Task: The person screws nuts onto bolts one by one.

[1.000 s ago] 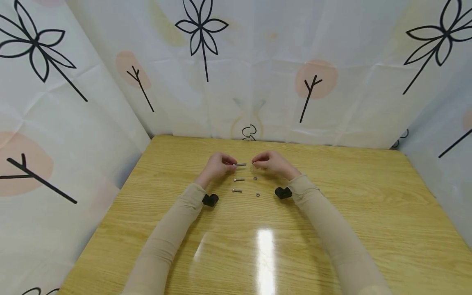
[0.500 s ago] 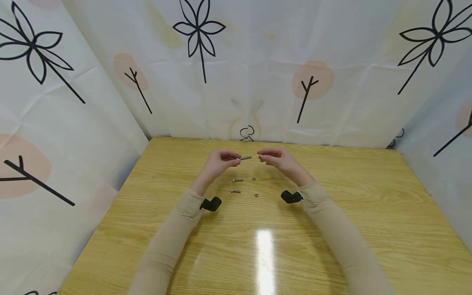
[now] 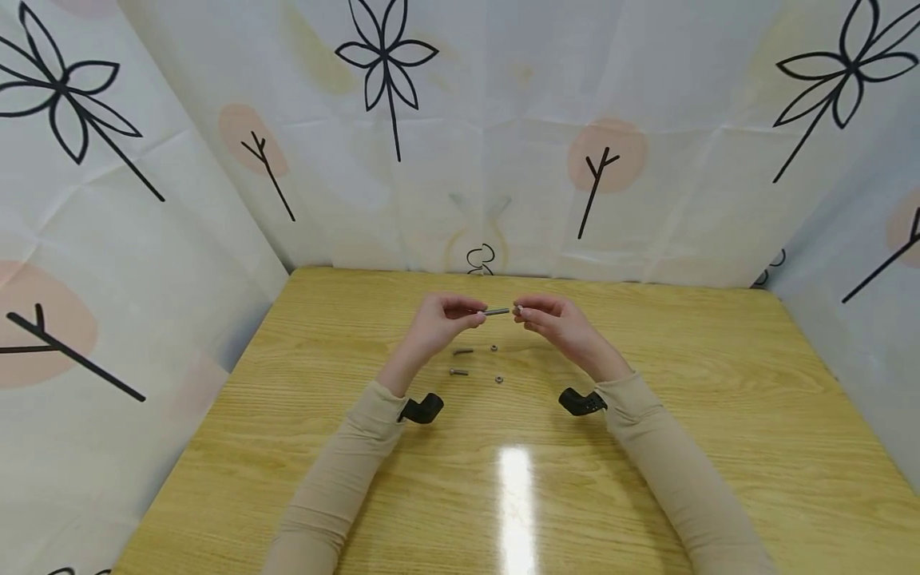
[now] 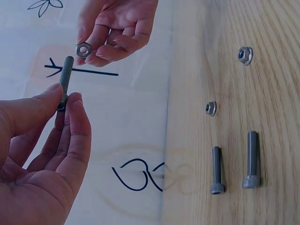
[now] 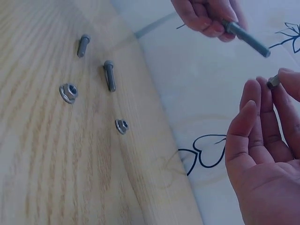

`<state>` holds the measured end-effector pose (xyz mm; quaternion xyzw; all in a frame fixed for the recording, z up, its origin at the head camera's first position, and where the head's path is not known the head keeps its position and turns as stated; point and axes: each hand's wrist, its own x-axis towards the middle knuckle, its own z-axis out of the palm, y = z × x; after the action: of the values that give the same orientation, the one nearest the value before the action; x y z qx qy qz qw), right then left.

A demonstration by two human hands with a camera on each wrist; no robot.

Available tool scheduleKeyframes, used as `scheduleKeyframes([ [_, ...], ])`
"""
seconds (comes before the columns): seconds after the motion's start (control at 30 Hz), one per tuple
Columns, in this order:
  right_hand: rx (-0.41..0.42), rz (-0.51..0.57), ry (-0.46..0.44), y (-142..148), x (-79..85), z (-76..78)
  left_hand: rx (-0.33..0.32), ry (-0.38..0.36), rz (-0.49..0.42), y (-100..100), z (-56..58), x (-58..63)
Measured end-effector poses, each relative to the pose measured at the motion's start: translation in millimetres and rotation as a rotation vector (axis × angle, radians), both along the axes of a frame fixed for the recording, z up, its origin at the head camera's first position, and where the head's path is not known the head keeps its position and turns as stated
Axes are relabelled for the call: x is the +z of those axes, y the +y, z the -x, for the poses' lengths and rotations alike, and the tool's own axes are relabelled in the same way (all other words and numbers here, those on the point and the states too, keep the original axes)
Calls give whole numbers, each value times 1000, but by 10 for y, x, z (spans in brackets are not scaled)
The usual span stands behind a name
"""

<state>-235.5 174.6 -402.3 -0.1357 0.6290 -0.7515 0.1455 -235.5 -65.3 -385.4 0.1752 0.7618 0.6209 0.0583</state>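
Bolt is above the worktop, pinched near its head by the left hand's fingers; long axis runs from them toward 3 o'clock, head view. Nut, pinched by the right hand's fingers, sits just beyond the tip, apart.

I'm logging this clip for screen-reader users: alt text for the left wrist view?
The left hand pinches a bolt, its tip apart from a nut in the right hand. Two bolts and two nuts lie on the table.
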Motion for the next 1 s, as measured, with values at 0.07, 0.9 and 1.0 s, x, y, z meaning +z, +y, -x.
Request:
scheduleKeyframes([
  [0.07,-9,24,1,1,10,-27,-3,10,2,26,-2,0],
  [0.9,-84,-55,46,35,23,-129,-10,-1,-30,184,-32,-2],
  [1.0,-89,-62,50,36,16,-130,-3,-7,-34,183,-35,-6],
])
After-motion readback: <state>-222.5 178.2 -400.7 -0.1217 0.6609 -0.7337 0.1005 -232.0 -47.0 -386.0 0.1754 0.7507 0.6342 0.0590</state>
